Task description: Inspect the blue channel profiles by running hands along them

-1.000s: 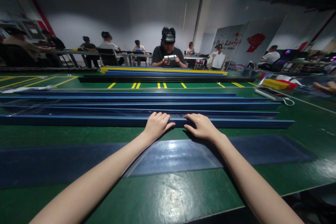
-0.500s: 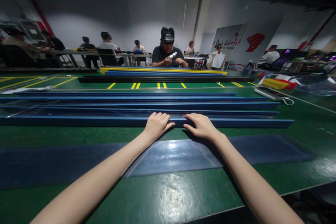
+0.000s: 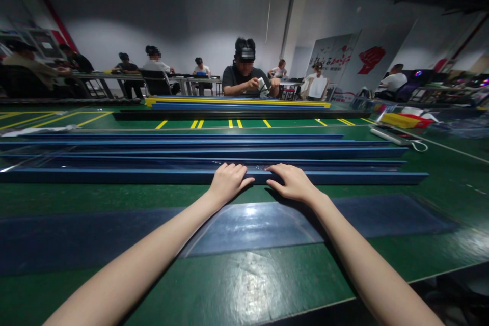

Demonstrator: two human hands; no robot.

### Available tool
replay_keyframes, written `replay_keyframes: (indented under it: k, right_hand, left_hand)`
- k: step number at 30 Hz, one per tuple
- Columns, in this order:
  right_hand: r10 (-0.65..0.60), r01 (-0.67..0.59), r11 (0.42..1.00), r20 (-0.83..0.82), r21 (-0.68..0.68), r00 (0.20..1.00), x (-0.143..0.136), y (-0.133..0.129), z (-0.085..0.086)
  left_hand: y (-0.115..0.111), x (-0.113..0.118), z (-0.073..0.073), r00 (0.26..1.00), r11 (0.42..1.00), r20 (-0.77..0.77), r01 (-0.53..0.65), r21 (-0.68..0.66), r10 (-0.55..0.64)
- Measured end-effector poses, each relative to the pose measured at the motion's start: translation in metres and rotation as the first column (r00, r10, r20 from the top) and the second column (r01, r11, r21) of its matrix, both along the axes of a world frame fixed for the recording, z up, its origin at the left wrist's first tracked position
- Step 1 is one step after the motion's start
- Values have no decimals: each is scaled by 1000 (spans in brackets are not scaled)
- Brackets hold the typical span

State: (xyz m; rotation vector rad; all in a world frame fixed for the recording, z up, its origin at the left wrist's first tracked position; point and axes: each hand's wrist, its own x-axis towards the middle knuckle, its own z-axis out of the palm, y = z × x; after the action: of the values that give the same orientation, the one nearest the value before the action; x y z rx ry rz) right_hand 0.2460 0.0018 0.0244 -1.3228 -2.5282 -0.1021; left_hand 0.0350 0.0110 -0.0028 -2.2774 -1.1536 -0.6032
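A long blue plastic rail (image 3: 114, 177) lies crosswise on the green table in front of me. My left hand (image 3: 228, 183) grips it near the middle, fingers over its top edge and thumb on the near side. Just to the right, my right hand (image 3: 292, 182) holds the same rail in a like way, with a small gap between the two thumbs. The far fingertips of both hands are partly hidden behind the rail's edge. Beneath my forearms a see-through bluish plastic strip (image 3: 385, 214) lies flat on the table.
More blue rails (image 3: 328, 153) lie parallel beyond. Farther off are a black rail (image 3: 237, 115) and yellow rails (image 3: 244, 102). A phone-like device (image 3: 393, 136) with a white loop lies right, near a yellow and red packet (image 3: 405, 120). A co-worker (image 3: 244, 74) sits opposite.
My hands and the rail have stayed where they were. Across the table, the co-worker's hands and the white object in them have shifted to the right.
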Motion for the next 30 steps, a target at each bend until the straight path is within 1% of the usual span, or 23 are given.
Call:
replay_keyframes:
  k: [14, 30]
  right_hand:
    - [-5, 4, 1000, -24, -14, 1000, 0, 2, -2]
    - [15, -15, 1000, 5, 27, 1000, 1, 1, -2]
  left_hand:
    - [0, 0, 2, 1000, 999, -1, 5, -34, -5]
    - [0, 0, 1, 1000, 1000, -9, 0, -13, 0]
